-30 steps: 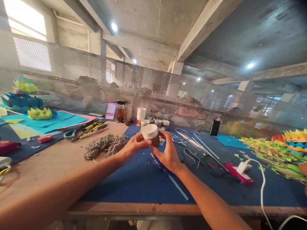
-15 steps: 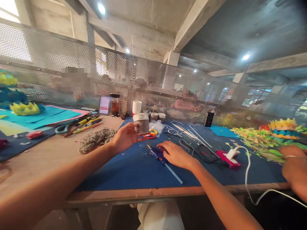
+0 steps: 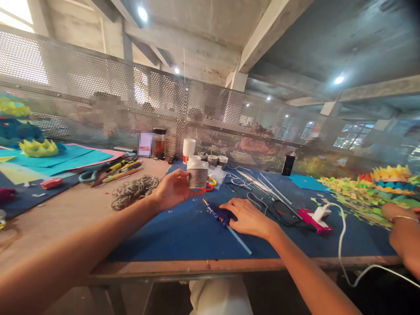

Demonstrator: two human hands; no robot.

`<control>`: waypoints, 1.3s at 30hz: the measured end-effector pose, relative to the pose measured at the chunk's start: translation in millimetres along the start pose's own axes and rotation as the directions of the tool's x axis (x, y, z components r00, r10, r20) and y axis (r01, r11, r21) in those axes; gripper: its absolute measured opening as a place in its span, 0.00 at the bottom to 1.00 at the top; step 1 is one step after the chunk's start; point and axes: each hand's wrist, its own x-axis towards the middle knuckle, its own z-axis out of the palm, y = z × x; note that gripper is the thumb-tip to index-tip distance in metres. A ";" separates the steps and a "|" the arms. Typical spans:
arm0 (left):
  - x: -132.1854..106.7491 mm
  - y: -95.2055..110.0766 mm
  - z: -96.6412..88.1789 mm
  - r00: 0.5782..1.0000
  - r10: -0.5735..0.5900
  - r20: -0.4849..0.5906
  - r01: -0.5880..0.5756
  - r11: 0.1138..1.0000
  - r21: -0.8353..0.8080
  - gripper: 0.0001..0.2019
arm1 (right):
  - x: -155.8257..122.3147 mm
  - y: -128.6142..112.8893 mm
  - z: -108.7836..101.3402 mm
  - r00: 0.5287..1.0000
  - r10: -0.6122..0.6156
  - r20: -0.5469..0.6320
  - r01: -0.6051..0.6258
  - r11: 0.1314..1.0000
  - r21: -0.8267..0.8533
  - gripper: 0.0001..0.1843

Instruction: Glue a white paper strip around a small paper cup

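Observation:
My left hand (image 3: 172, 189) grips a cup (image 3: 198, 177), holding it up above the table. The cup's rim is white, and a grey-brown covering, perhaps wound cord, wraps its lower part. Over a dark blue glue gun (image 3: 214, 211) lies my right hand (image 3: 246, 215), its fingers and thumb apart on either side of the gun's rear part. The gun rests on the blue mat, nozzle towards the far left, with a clear glue stick (image 3: 240, 242) sticking out of its back. Scissors with red and yellow handles (image 3: 209, 189) lie just behind the held cup.
A heap of grey-brown cord (image 3: 134, 191) lies left, near several tools (image 3: 120, 169). Several cups (image 3: 212, 160) stand at the back. A pink power strip (image 3: 315, 222) with white cable sits right. Another person's arm (image 3: 405, 236) reaches in by paper scraps (image 3: 348, 192).
My right hand has moved down and left onto the glue gun's rear part. My left hand still holds the cup, slightly lower. The view has shifted a little.

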 end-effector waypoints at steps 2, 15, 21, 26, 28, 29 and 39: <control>-0.6 -1.0 0.3 1.000 -0.017 -0.006 0.017 1.000 -0.011 0.21 | 2.0 0.3 1.0 1.000 -0.018 -0.011 0.018 1.000 -0.004 0.27; 0.6 -3.4 0.6 0.993 0.049 0.104 -0.080 0.943 0.323 0.20 | 3.9 29.5 15.3 0.882 0.171 -0.440 0.017 0.920 0.393 0.13; -1.1 -0.3 9.3 0.989 0.081 0.123 -0.122 0.919 0.374 0.24 | 18.7 15.6 -7.2 0.842 0.322 -0.432 0.074 0.726 0.684 0.21; -1.5 -1.2 6.0 0.989 0.025 0.144 -0.082 0.910 0.406 0.23 | 35.1 -6.9 -28.5 0.878 0.197 -0.436 0.208 0.663 0.719 0.18; -1.5 -1.8 3.6 0.989 0.013 0.146 -0.075 0.903 0.424 0.20 | 40.3 -12.6 -32.0 0.891 0.164 -0.423 0.204 0.688 0.696 0.16; -1.5 -2.0 2.9 0.987 0.015 0.157 -0.082 0.898 0.431 0.18 | 42.3 -14.6 -32.3 0.897 0.149 -0.416 0.206 0.692 0.692 0.15; 3.0 -1.8 0.8 0.970 0.035 0.239 -0.144 0.877 0.457 0.16 | 42.2 -15.9 -15.4 0.936 0.127 -0.327 0.188 0.608 0.772 0.17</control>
